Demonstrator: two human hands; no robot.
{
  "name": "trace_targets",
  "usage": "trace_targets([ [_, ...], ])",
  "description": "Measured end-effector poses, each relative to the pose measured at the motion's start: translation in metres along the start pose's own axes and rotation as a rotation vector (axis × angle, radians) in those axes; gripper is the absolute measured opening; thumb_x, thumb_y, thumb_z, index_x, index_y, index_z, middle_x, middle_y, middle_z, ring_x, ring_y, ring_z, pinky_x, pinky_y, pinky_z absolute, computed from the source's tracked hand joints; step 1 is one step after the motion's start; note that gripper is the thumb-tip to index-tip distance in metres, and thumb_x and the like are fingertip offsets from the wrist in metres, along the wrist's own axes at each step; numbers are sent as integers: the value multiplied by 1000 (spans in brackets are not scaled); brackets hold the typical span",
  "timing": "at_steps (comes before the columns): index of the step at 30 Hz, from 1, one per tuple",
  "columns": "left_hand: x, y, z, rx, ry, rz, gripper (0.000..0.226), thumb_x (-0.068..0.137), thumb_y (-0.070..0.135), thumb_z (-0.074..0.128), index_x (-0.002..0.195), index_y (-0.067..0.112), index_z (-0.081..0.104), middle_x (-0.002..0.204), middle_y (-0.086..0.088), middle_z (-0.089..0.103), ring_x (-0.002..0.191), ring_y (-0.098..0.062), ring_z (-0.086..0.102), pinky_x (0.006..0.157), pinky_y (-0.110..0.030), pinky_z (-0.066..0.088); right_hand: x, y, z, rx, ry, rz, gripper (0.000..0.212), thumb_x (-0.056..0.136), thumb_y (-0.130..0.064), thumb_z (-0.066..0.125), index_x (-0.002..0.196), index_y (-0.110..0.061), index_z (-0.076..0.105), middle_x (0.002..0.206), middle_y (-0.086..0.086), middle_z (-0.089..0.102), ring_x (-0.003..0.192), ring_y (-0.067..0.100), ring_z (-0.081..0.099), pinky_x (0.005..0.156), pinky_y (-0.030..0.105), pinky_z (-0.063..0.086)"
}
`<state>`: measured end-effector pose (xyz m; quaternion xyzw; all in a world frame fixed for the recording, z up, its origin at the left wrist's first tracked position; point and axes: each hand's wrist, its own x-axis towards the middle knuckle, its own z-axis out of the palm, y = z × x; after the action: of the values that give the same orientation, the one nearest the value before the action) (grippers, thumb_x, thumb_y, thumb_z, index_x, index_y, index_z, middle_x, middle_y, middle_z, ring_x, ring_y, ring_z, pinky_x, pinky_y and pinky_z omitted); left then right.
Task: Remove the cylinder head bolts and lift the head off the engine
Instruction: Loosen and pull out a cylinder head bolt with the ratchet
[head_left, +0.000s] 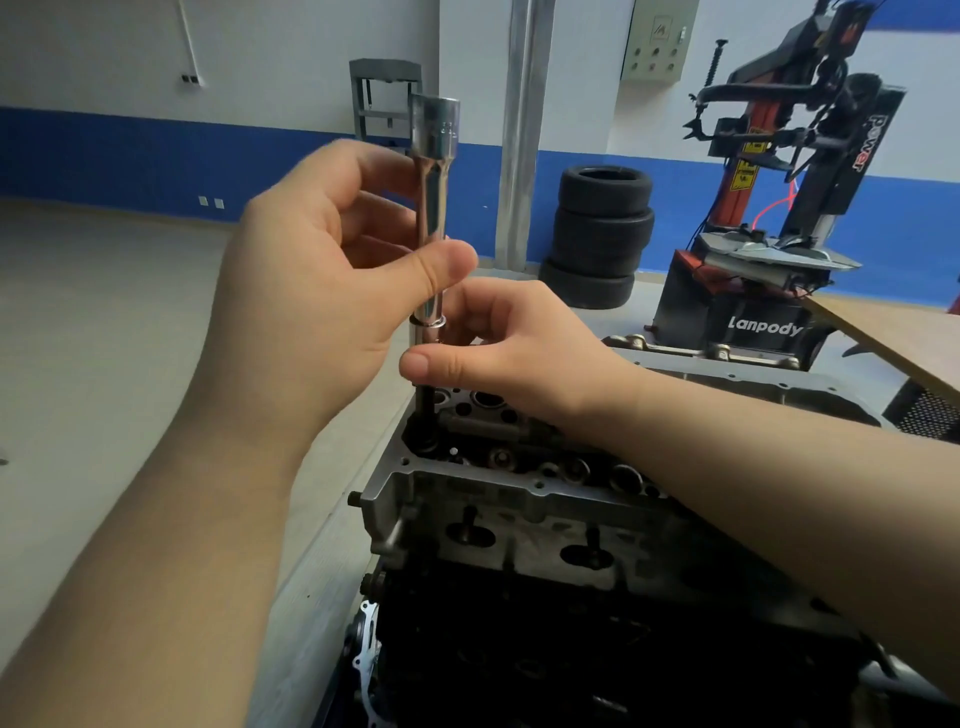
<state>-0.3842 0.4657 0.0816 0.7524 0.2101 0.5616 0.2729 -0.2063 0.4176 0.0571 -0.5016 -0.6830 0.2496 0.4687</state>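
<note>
While the left hand (317, 270) grips the chrome socket extension (432, 218) upright above the cylinder head (519, 499), keep it in line with the bolt (427, 410) so the bolt draws straight out of its hole at the head's far left corner; just right of the extension, the right hand (514, 348) pinches the bolt's shank, steadying it; the bolt's head is hidden inside the tool, its threads unseen, and the engine block below the head is too dark to read

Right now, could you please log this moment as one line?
left hand: grips long chrome socket | right hand: pinches dark bolt | grey aluminium cylinder head: on engine
</note>
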Motion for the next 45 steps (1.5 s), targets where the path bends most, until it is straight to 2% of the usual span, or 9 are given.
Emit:
trace_targets([
  [4,-1,3,2,-62,3,-19,28,90,47,81,111,46,63,101,10,77,93,-10,76,83,-36,65,0,0,0,-45,7,-3,19,86,-27,86,88,-17,70,78,-4,72,71,8,66,69,23,53],
  [9,-3,4,2,-216,-86,-61,32,105,14,57,133,27,66,106,6,80,98,-18,79,83,-35,66,-4,0,-2,39,-45,24,23,96,-22,73,114,-7,74,104,7,78,102,22,74,101,44,57],
  [12,-3,3,2,-141,-50,-23,34,103,13,66,127,36,65,104,10,80,94,-12,79,80,-30,66,-3,-1,1,91,-46,52,34,92,-21,78,121,-5,70,111,14,76,108,25,74,105,50,56],
  [16,0,1,2,-44,30,-5,37,90,31,85,112,48,61,98,15,74,93,-3,74,80,-23,62,1,0,2,34,0,36,27,84,-23,87,98,-8,70,100,22,74,91,32,73,94,58,58],
  [20,-2,3,4,-177,-22,-45,25,102,26,69,125,37,66,106,7,78,98,-12,77,85,-32,65,-2,-1,-1,36,-12,34,18,92,-21,79,104,-9,74,98,9,78,94,21,75,94,40,59],
  [25,-1,3,2,-167,-38,-58,34,103,11,69,131,31,66,105,6,80,94,-15,79,77,-31,66,-3,-3,1,90,-56,53,30,97,-17,74,124,-4,70,114,14,76,110,26,73,107,48,54],
  [31,-2,4,3,-103,33,-58,29,93,32,81,119,37,70,100,11,76,95,-7,74,82,-25,63,0,-2,1,-6,3,12,20,87,-22,85,96,-10,71,83,-2,74,77,10,70,75,26,57],
  [37,-3,7,1,-254,-76,-87,31,103,5,65,123,28,70,106,7,81,96,-17,79,80,-29,65,-3,-1,-1,111,-55,10,27,94,-16,73,118,-1,72,111,16,77,108,27,74,106,47,55],
  [45,-2,6,1,-111,14,-78,40,83,44,82,120,33,69,102,13,76,99,-7,74,85,-27,63,0,-1,0,50,1,-49,15,90,-20,82,99,-12,74,89,1,77,85,13,74,81,27,58],
])
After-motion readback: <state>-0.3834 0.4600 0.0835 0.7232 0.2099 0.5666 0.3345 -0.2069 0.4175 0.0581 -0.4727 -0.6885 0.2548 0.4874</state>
